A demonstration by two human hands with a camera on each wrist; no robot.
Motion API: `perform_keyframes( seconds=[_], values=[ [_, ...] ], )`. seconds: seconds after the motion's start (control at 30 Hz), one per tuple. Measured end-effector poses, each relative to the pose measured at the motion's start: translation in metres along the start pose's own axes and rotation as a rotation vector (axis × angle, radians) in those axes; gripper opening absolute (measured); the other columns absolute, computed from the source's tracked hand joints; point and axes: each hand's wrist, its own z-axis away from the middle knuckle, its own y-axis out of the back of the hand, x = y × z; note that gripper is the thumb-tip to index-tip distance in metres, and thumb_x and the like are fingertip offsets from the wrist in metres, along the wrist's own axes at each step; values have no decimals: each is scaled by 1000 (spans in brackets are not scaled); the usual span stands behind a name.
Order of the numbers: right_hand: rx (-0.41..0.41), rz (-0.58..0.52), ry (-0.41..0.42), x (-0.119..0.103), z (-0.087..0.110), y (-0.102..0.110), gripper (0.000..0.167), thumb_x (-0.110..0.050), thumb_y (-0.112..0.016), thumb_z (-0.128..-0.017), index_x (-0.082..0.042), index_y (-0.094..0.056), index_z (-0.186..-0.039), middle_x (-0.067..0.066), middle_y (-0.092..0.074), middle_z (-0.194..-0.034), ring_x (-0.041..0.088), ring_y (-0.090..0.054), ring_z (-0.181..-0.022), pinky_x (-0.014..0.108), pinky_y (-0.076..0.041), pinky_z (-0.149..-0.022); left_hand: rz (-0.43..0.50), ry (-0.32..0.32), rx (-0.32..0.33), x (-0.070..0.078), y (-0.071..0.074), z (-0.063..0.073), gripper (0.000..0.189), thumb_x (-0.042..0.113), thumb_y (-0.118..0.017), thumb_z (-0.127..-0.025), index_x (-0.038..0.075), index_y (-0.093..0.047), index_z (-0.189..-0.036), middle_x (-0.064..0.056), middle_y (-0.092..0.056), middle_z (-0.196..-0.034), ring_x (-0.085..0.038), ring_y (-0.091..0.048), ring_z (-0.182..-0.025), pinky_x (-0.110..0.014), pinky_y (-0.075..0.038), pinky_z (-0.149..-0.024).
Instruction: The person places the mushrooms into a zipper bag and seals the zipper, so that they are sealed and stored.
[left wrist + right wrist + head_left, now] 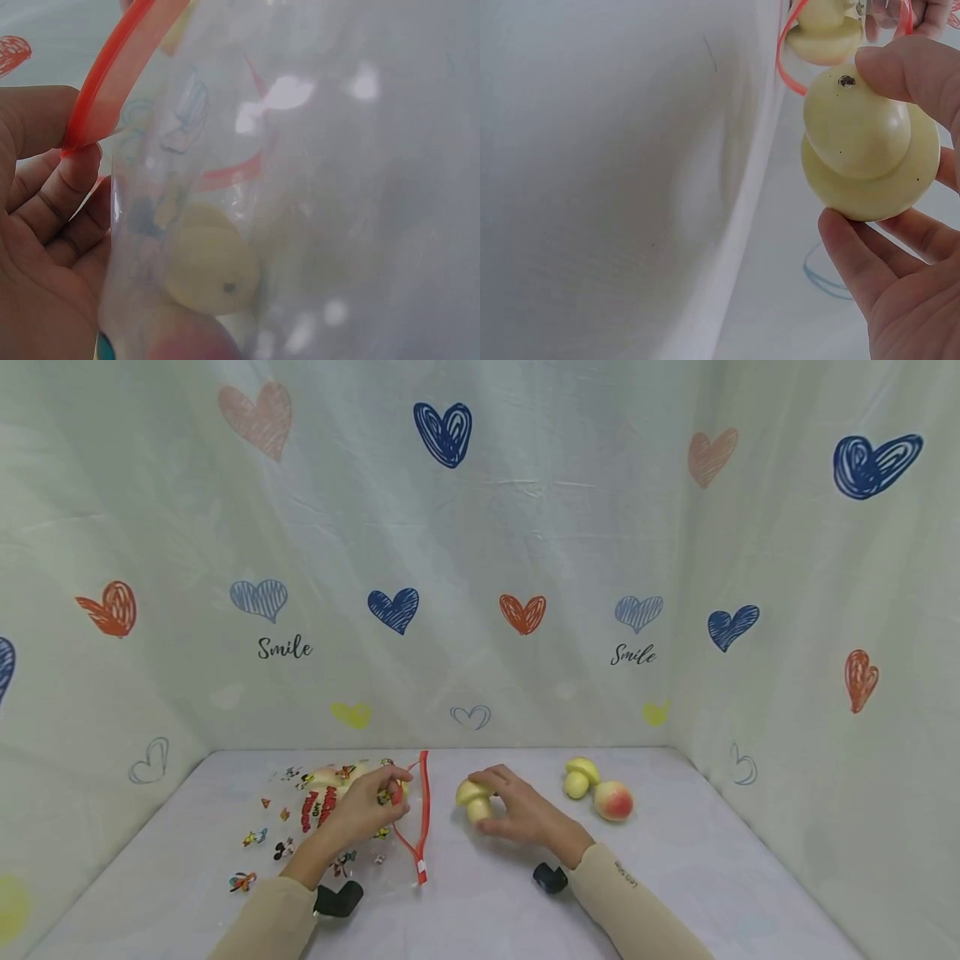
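Note:
My left hand (369,806) pinches the red zip edge (101,71) of a clear plastic bag (360,864) printed with cartoon figures. The bag's mouth gapes toward the right. Through its film in the left wrist view show a pale yellow toy mushroom (210,270) and part of a pinkish round fruit (191,341). To the right of that opening, my right hand (525,810) grips another pale yellow toy mushroom (474,800). In the right wrist view the thumb is on the stem of this mushroom (859,127) and the fingers are against its cap.
Right of my right hand a third yellow mushroom (580,777) lies beside a red-and-yellow peach (613,801). Black wrist devices (551,878) sit under both wrists. A white curtain (480,527) with printed hearts encloses the back and sides of the white table (480,927).

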Motion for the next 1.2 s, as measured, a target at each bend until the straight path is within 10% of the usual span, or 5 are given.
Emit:
perform_keyframes(
  seconds=[1.2],
  values=[
    [-56,-139,13,-20,-17,-18,64,-30,-72,-83,-25,-44,-140,-6,-47,-130,7,-49,-110,32,-46,-91,23,-63,-17,0,3,1,34,3,-72,-81,13,-62,-112,1,-53,-79,-17,-52,-81,-28,-42,-66]
  ],
)
